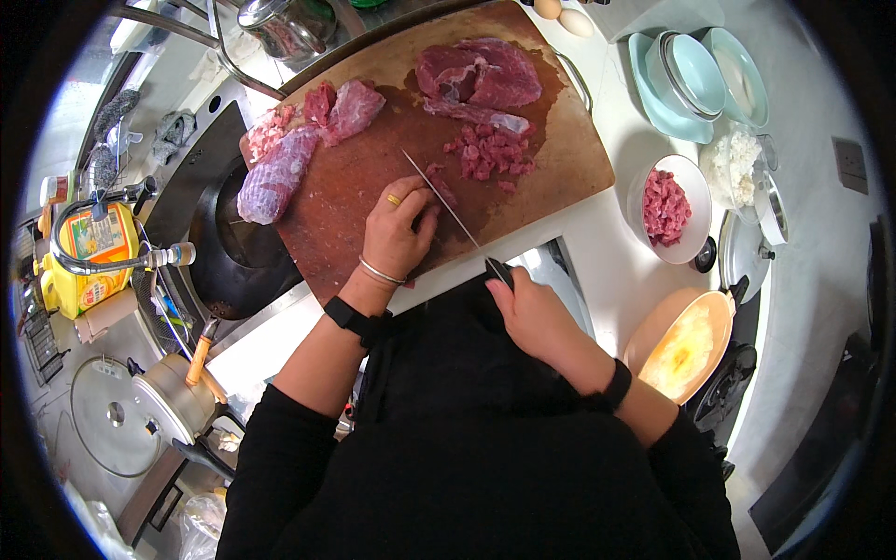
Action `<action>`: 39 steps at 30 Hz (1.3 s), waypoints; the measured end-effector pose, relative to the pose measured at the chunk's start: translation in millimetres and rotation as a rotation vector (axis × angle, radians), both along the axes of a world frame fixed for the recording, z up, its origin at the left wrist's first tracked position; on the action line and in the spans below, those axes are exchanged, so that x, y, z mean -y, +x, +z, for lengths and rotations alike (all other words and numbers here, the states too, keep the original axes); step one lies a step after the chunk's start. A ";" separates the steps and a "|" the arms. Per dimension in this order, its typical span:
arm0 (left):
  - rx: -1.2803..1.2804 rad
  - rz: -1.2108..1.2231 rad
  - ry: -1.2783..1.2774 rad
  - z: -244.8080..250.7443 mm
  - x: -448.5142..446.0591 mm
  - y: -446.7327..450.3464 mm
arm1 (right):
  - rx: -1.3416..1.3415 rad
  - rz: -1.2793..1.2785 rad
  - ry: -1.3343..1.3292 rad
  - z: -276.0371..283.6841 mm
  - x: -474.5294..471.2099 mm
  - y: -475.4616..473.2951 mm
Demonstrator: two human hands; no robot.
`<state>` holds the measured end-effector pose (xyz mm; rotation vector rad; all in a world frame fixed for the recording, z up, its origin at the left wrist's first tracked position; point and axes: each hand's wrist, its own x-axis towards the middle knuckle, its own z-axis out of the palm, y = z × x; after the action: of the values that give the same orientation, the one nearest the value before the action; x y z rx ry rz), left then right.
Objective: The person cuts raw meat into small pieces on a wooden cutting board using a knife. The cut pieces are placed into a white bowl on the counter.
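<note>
A wooden cutting board (574,157) lies before me. My right hand (535,308) grips the dark handle of a kitchen knife (458,220), its blade slanting up and left over the board. Curled fingers of my left hand (400,227) rest on the board close to the blade; what lies under them is hidden. Just right of the blade is a thin strip of raw red meat (442,187). Diced meat (493,150) is heaped beyond it, below a large raw piece (483,70). On the board's left are a sinewy chunk (276,178), another piece (355,112) and pale trimmings (268,133).
Right of the board stand a white bowl (702,224) of diced meat, pale blue dishes (640,84) and an oval pan (640,336) with yellowish contents. Two eggs (575,23) sit at the back. A black wok (203,280) and a yellow jug (63,273) are on the left.
</note>
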<state>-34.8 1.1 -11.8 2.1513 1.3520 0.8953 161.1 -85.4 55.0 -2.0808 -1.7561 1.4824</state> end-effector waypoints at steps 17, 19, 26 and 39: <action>0.013 0.026 0.015 -3.5 1.4 0.1 | 0.051 0.040 0.031 -21.1 -14.1 -3.3; 0.017 0.026 0.023 -4.2 2.1 0.6 | 0.067 0.050 0.024 -14.9 -5.9 8.3; 0.100 0.093 -0.093 5.1 2.5 1.3 | -0.056 -0.126 0.147 -8.5 -21.0 36.9; -0.011 -0.037 0.000 7.2 -0.8 -13.2 | -0.119 -0.045 0.014 11.3 12.7 7.0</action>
<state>-48.0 1.9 -4.6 2.1777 1.3125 0.8706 168.1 -98.1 66.3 -1.9680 -1.6617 1.5426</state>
